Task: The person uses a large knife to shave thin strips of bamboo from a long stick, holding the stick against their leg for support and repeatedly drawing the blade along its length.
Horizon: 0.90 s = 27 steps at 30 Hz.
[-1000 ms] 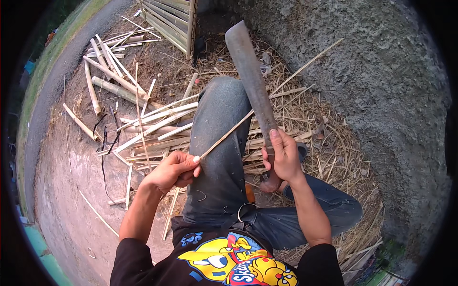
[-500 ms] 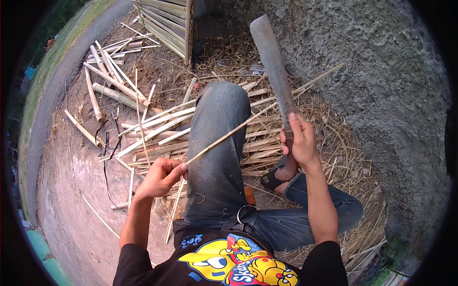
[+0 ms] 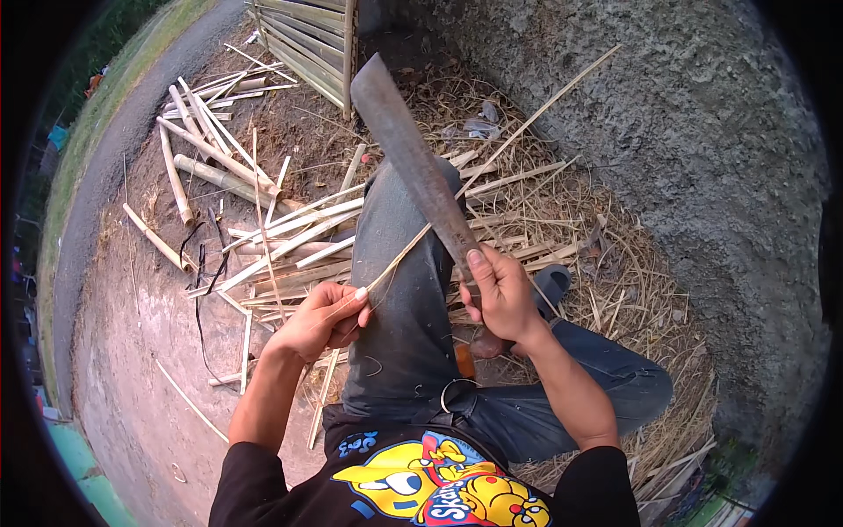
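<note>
My left hand (image 3: 329, 318) pinches the near end of a long thin bamboo strip (image 3: 549, 101), which slants up to the far right across my raised knee. Around the handle of a machete my right hand (image 3: 500, 294) is closed. The machete's broad, worn blade (image 3: 406, 145) points up and to the left, crossing over the strip just beyond my right hand. Fine fibres hang by the strip near my left fingertips. Most of the machete's handle is hidden in my palm.
Split bamboo slats (image 3: 299, 237) lie under and beside my raised leg. Thicker bamboo poles (image 3: 219, 176) are piled at the far left, near a bamboo slat panel (image 3: 303, 44). Shavings (image 3: 606, 255) cover the ground before a rough grey wall (image 3: 702, 132) on the right.
My right hand has brought the machete left and nearer, its blade now tilted across the strip. My left hand has shifted slightly right, and the strip's far end has swung upward.
</note>
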Motion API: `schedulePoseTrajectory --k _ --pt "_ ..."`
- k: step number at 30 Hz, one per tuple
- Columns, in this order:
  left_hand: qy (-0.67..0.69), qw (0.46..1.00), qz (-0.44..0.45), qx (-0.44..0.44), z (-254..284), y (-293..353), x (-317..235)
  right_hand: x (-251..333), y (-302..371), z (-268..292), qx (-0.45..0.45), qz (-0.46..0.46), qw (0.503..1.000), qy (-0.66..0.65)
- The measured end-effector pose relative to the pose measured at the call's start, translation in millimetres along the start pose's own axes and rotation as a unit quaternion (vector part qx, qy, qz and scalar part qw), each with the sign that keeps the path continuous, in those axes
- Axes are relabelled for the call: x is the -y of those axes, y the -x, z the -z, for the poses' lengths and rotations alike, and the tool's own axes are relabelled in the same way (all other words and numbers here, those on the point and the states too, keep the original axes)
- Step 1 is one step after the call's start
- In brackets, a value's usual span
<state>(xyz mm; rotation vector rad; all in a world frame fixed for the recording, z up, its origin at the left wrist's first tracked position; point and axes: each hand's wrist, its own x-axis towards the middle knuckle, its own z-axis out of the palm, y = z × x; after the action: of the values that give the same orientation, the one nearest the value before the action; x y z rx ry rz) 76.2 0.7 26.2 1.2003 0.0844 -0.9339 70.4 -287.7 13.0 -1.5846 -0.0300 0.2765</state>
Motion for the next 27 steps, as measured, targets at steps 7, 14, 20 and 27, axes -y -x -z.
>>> schedulePoseTrajectory --k 7,14,20,27 --pt "0.103 0.991 0.064 0.055 9.7 7.0 8.6 2.6 1.3 -10.2 0.005 0.046 0.998 0.048" --pt "0.133 0.984 0.085 0.084 29.8 5.0 20.8 -2.8 -34.2 32.8 -0.077 0.057 0.994 -0.053" --pt "0.113 0.991 0.063 0.016 35.6 20.8 32.9 4.8 -13.7 40.3 -0.074 0.044 0.996 -0.022" --pt "0.08 0.995 0.06 0.015 24.8 12.1 15.7 4.9 -21.1 42.6 -0.054 0.021 0.998 -0.035"
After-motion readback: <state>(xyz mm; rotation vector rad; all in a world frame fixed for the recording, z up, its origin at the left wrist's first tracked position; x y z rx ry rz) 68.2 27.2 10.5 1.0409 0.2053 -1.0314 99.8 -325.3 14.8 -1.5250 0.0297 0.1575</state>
